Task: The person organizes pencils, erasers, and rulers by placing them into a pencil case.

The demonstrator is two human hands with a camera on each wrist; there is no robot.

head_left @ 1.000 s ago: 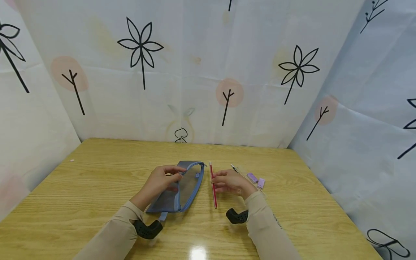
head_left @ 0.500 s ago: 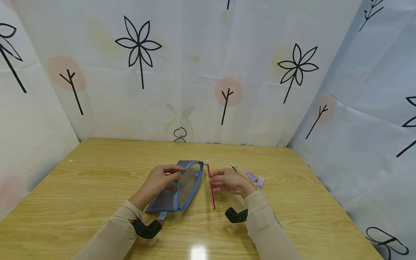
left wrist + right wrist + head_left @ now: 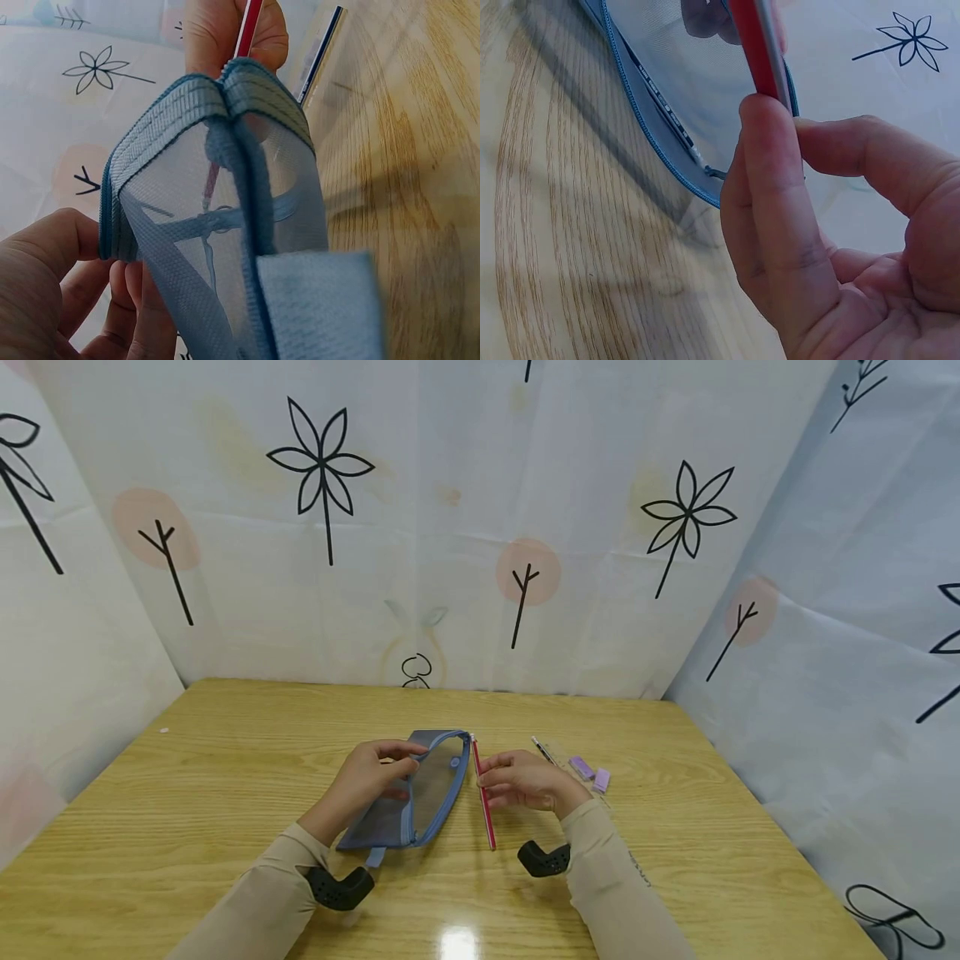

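A blue-grey mesh zip pencil case (image 3: pixel 378 825) lies on the table with its mouth spread wide. My left hand (image 3: pixel 367 781) pinches the left edge of that mouth between thumb and fingers. My right hand (image 3: pixel 528 783) pinches a red pencil (image 3: pixel 489 828) near its middle, just right of the case. The pencil's far end overlaps the far corner of the zip rim (image 3: pixel 463 789) in the head view. Through the opening, the right wrist view shows a dark pencil with white lettering (image 3: pixel 667 111) lying inside the case. A fabric tab (image 3: pixel 322 300) hangs at the near end.
To the right of my right hand lie a dark pencil (image 3: pixel 542 748) and two small lilac blocks (image 3: pixel 581 767), partly beside a clear strip with markings. Patterned white cloth walls (image 3: pixel 450 527) enclose the back and sides of the wooden table (image 3: pixel 247 752).
My right hand has shifted slightly left with the red pencil, so its far end now meets the rim of the pencil case. The left hand and the case have stayed put.
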